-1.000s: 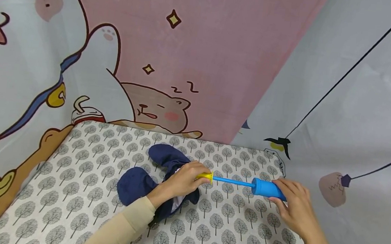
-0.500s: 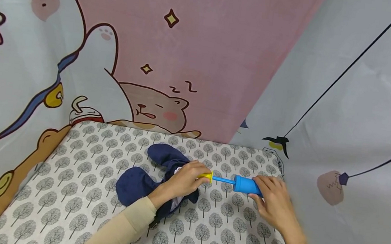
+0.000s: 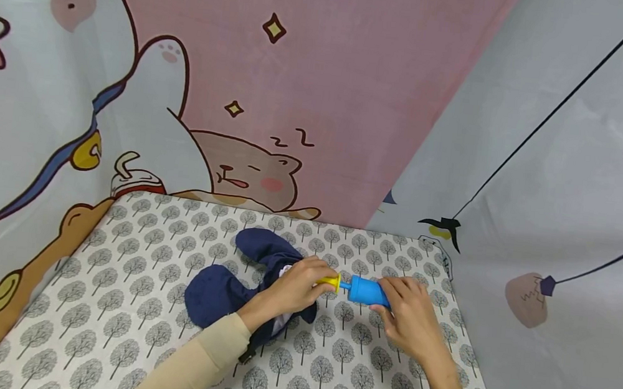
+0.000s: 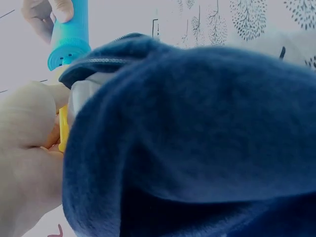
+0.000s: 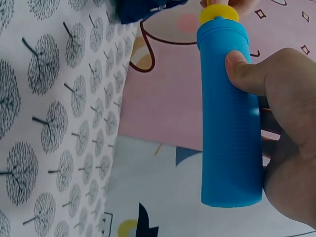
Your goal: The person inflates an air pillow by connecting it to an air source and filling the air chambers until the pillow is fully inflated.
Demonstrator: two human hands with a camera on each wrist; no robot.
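Your right hand [image 3: 412, 320] grips blue plastic barrel [image 3: 366, 292], now nearer yellow flanged handle [image 3: 331, 281] pinched by your left hand [image 3: 295, 284] above tree-print table [image 3: 160, 333]; thin blue rod [image 3: 345, 286] mostly swallowed, stroke looks nearly complete.

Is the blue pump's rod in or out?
Mostly in: only a short bit of rod shows between the yellow handle and blue barrel.

The right-hand grip [image 5: 296, 133] holds a blue tube [image 5: 229, 133], thumb [image 5: 249, 76] against its side; other fingers [image 5: 245, 6] meet the yellow end [image 5: 210, 16]. Navy cloth [image 5: 148, 10] shows at the top, tree-print sheet [image 5: 59, 98] at left, 3 diamonds [image 5: 260, 14] on the pink backdrop [image 5: 158, 108].
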